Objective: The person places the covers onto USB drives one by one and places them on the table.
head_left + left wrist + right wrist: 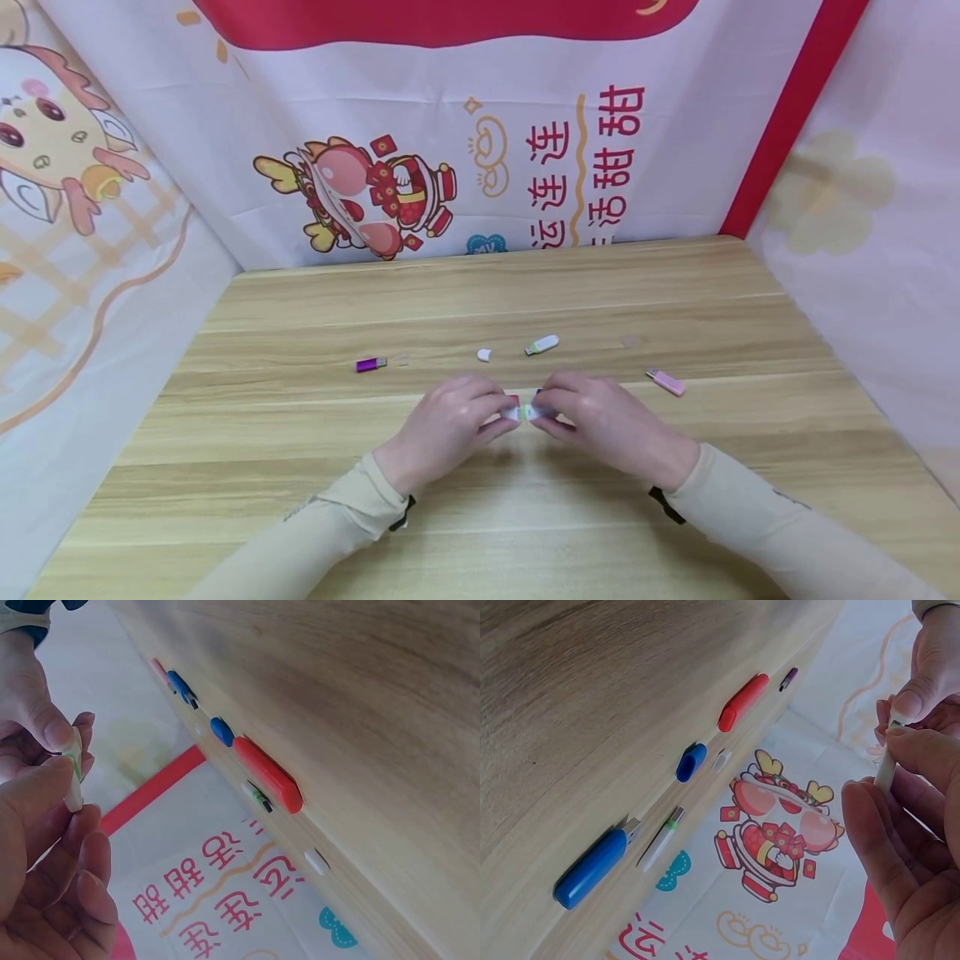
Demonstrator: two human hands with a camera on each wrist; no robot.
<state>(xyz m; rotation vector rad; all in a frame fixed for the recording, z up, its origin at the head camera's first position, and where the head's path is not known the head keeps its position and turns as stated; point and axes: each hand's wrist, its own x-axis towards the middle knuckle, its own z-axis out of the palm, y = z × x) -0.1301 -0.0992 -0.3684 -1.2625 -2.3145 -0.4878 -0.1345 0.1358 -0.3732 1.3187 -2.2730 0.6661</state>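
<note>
Over the middle of the table, both hands hold one white USB stick with a green band (525,412). My left hand (457,421) pinches its white cap (512,413) at the left end. The white body (886,771) is between the thumb and fingers of my right hand (603,421), with a bit of dark connector showing near the left thumb. Just beyond the hands, mostly hidden in the head view, lie a red stick-like piece (266,772), a blue cap (691,763) and a blue USB stick (592,870).
Farther back lie a second white-green USB stick (543,344) and a loose white cap (484,355). A purple USB stick (371,364) lies left beside a small clear cap (403,361); a pink one (666,382) lies right. Printed cloth (675,167) hangs behind the table.
</note>
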